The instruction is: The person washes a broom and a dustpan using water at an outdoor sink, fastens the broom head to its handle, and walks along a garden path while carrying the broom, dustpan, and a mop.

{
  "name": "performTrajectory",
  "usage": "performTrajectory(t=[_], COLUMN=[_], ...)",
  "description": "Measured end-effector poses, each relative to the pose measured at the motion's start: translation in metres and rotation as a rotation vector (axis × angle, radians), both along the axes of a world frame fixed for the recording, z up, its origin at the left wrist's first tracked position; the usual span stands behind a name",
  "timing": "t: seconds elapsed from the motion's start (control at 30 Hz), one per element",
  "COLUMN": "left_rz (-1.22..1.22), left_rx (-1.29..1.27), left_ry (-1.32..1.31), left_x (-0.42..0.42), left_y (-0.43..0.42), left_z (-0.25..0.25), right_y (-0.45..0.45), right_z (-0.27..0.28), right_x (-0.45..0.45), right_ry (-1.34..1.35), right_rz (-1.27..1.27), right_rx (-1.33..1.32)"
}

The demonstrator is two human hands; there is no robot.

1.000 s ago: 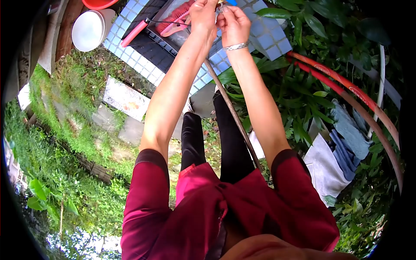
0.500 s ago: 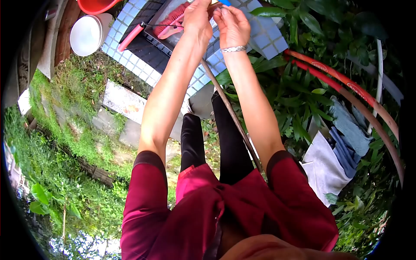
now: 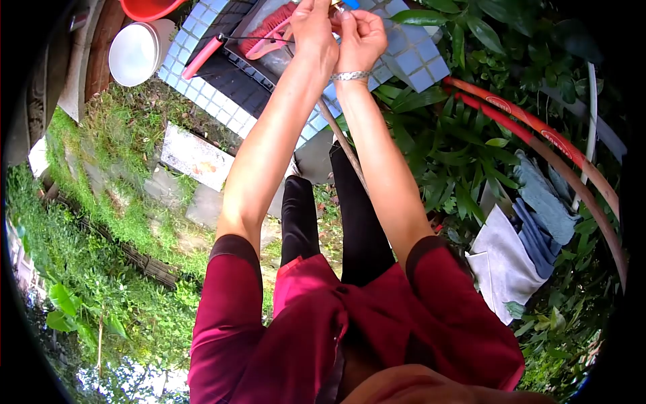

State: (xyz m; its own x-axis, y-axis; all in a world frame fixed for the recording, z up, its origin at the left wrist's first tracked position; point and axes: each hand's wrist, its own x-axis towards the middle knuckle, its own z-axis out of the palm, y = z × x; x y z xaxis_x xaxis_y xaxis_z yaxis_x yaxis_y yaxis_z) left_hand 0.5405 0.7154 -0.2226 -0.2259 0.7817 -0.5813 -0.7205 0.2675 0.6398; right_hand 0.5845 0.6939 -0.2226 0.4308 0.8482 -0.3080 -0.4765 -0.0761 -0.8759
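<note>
Nearest, the person's maroon shirt filled the lower view, with black-clad legs beyond it. Off to the right, a pale grey cloth lay beside blue and teal cloths, among leaves. A slim brown pole passed behind the right forearm toward the blue-tiled counter, while two orange-red hoses curved past the leaves.

Over the counter, the right hand, wearing a silvery bracelet, had its fingers pinched on a small silvery piece, just beside a bright blue part. The left hand was close alongside, its fingers bent at the top edge; whether they gripped anything could not be told.

Left of the hands lay a pink brush with red bristles and a pink-handled tool. Farther left were white round buckets and a red basin.
</note>
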Motion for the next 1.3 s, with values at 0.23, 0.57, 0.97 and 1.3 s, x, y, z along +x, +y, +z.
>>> performTrajectory(t=[0.23,0.57,0.97,1.3], left_rz=[-0.010,-0.027,-0.239,-0.135], left_rx=[0.008,0.049,0.049,0.103], left_ry=[0.117,0.152,0.350,0.437], left_x=[0.002,0.005,-0.013,-0.009], left_y=[0.001,0.003,0.002,0.002], left_z=[0.003,0.015,0.017,-0.005], right_y=[0.005,0.008,0.014,0.015], right_z=[-0.001,-0.019,-0.032,-0.036], right_x=[-0.001,0.012,0.020,0.036], right_ry=[0.011,-0.079,0.769,-0.517], right_rz=[-0.037,0.219,0.448,0.552], right_rx=[-0.025,0.013,-0.105,0.094])
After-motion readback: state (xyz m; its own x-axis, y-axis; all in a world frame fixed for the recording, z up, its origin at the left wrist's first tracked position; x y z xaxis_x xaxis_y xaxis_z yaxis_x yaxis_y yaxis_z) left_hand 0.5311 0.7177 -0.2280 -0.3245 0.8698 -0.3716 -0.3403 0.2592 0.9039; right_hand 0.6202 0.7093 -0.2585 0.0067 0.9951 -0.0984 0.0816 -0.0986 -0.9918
